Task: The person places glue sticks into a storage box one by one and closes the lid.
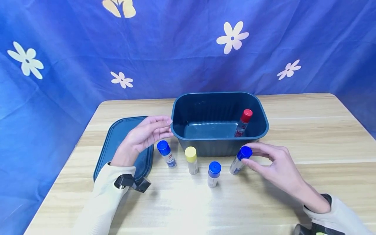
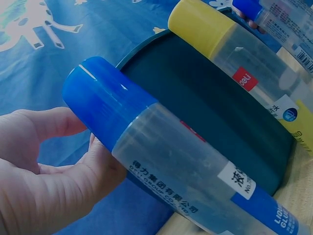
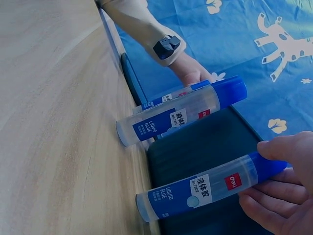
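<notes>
Blue-capped clear cylindrical plastic glue bottle point(image 1: 236, 166): upright or nearly so, just in front of the near-right corner of the dark teal oblong plastic bin point(image 1: 217, 148); whether its base touches the pale wood-grain table point(image 1: 308, 140) cannot be told.
Right hand point(image 1: 274, 163): thumb and fingers pinch that bottle by its cap, the highest part and apparently the easiest to reach from above.
Left hand point(image 1: 145, 133): fingers at the bin's left rim, probably to steady it near the middle of the table's far edge; whether they clasp the rim is unclear.
Yellow-capped clear plastic glue bottle point(image 1: 192, 165) and two further blue-capped bottles point(image 1: 213, 179): upright and apart before the bin, seemingly so each can be grasped alone.
Red-capped clear plastic bottle point(image 1: 241, 127): inside the bin toward its near-right corner, cap up, where the walls likely guard against rolling.
Flat dark teal plastic lid point(image 1: 116, 143): laid toward the table's left edge, apparently to leave the bin uncovered.
Blue cloth with white flowers point(image 1: 182, 55): hung behind the table's far edge, seemingly a backdrop.
</notes>
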A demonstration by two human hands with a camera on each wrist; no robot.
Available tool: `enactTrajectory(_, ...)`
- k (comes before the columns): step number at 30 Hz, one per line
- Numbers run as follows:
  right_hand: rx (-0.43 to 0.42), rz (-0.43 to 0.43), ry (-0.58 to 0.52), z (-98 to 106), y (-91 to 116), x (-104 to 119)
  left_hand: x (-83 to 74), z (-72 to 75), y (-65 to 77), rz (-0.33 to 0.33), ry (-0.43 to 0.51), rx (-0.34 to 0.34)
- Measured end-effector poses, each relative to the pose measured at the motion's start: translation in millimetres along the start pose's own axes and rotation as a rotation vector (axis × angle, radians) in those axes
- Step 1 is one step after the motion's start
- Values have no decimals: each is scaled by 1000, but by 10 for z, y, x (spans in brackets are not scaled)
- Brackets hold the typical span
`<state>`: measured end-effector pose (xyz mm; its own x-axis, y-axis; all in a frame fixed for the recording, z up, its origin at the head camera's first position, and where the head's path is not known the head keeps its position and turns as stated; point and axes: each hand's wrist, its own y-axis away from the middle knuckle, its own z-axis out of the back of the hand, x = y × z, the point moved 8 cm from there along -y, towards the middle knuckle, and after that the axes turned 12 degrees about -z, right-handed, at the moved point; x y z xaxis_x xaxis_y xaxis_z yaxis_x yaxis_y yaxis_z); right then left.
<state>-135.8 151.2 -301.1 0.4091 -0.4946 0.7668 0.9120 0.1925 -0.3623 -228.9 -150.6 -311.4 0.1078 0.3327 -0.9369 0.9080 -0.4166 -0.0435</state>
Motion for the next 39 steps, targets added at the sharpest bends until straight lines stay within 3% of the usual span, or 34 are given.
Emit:
enactTrajectory(19,5,15,21,40,9,54,11,8,-2,6,-8,-7)
enactTrajectory(32,17,4,5,52,4,57,38,18,-11,-19,15,60)
enactTrajectory(39,6,14,18,70,-2,35,54,39,-51,-20,9,63)
